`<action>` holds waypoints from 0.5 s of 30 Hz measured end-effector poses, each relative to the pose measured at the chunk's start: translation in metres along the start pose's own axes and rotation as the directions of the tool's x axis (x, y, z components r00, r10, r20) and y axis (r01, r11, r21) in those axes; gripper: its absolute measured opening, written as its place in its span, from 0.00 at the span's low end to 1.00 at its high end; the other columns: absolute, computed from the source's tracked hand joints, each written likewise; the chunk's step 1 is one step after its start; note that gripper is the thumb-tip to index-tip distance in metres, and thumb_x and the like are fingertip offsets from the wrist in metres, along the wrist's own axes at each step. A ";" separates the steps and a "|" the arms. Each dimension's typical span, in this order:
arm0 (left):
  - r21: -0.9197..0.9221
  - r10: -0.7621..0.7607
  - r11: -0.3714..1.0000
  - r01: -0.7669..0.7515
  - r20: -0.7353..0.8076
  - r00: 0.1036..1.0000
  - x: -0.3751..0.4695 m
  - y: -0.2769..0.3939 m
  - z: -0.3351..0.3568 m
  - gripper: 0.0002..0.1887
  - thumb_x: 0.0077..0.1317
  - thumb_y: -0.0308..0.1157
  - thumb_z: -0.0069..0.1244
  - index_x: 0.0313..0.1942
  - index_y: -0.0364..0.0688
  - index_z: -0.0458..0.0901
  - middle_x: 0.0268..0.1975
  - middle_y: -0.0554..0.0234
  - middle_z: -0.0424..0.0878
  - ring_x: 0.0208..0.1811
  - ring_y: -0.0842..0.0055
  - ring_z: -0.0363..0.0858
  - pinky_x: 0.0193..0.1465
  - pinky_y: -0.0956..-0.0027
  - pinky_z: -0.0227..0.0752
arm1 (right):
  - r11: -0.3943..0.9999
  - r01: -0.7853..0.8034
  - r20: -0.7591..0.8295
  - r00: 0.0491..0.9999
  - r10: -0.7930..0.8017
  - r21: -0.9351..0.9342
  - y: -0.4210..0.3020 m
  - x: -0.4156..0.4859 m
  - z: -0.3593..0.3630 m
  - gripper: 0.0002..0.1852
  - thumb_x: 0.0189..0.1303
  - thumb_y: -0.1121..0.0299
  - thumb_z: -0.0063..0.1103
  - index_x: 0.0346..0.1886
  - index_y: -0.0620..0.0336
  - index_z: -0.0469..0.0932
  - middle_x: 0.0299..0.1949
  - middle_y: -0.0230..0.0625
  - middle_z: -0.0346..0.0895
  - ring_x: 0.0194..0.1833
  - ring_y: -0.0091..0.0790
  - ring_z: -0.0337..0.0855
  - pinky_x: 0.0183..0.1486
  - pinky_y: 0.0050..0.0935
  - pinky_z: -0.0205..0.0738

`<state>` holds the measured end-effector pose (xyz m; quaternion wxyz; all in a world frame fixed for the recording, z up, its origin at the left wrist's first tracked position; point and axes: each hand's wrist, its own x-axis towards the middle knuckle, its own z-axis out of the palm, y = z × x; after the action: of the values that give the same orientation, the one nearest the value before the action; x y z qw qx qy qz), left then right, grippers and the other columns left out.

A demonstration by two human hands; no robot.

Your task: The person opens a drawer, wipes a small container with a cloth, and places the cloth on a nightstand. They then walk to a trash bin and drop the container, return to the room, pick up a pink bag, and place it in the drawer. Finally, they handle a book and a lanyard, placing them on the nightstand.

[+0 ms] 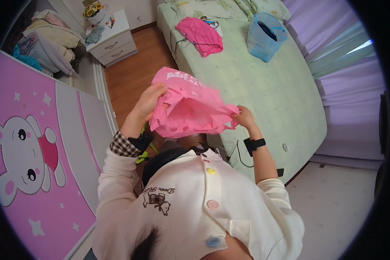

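A pink plastic bag (208, 97) with white printing hangs between my two hands, its mouth spread wide towards me. My left hand (152, 99) grips the bag's rim on the left, with the fingers over the edge. On the right, my right hand (243, 117) pinches the bag near its handle. The inside of the bag shows only pink plastic; its bottom is hidden. Beyond it, a bright pink cloth item (203, 35) lies on the bed, and a translucent blue bag (265, 44) with something dark inside stands farther right.
The bed (263, 87) with a pale green sheet fills the right side. A thin dark cable (243, 161) lies at its near edge. A white nightstand (112, 39) stands at the back left, beside an open wardrobe with piled clothes (48, 42). A pink cartoon door (29, 146) is at left.
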<state>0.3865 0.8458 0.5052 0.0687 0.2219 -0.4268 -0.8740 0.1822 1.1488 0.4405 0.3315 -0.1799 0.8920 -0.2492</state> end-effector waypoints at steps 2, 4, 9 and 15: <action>-0.009 0.111 0.994 -0.111 0.103 0.988 -0.001 0.006 0.000 0.04 0.64 0.29 0.44 0.32 0.40 0.70 0.27 0.71 0.73 0.30 0.85 0.73 0.28 0.77 0.71 | 0.855 -0.128 0.195 0.980 0.032 0.503 0.015 0.002 0.018 0.23 0.41 0.77 0.63 0.45 0.60 0.70 0.38 0.34 0.75 0.32 0.33 0.77 0.34 0.30 0.72; 0.195 0.197 0.961 -0.196 0.015 0.980 0.003 0.015 -0.004 0.04 0.63 0.28 0.46 0.30 0.41 0.69 0.27 0.73 0.73 0.31 0.86 0.73 0.29 0.78 0.70 | 0.698 -0.113 0.294 0.945 -0.145 0.707 0.012 -0.005 0.028 0.25 0.42 0.79 0.62 0.48 0.61 0.68 0.40 0.35 0.74 0.32 0.31 0.76 0.33 0.29 0.72; 0.996 0.382 0.076 0.039 -0.065 0.922 0.013 0.073 0.008 0.08 0.50 0.17 0.46 0.20 0.39 0.66 0.23 0.59 0.74 0.26 0.69 0.75 0.30 0.71 0.66 | 0.735 0.272 -0.024 0.944 -0.328 0.621 -0.067 -0.032 -0.028 0.30 0.44 0.81 0.59 0.55 0.60 0.65 0.44 0.38 0.70 0.38 0.30 0.73 0.36 0.26 0.72; 0.864 0.965 -0.221 -0.452 0.125 -0.231 0.016 0.111 0.036 0.04 0.48 0.20 0.45 0.23 0.38 0.69 0.25 0.52 0.73 0.28 0.63 0.71 0.32 0.65 0.65 | 0.704 0.597 -0.850 0.069 -0.523 -0.385 -0.112 -0.007 -0.088 0.26 0.43 0.80 0.55 0.51 0.65 0.65 0.43 0.44 0.70 0.35 0.40 0.73 0.36 0.30 0.69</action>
<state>0.3483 0.7973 0.6051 0.7191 0.1563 -0.6566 -0.1654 0.1452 1.0900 0.5646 -0.3510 -0.3216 0.7614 -0.4401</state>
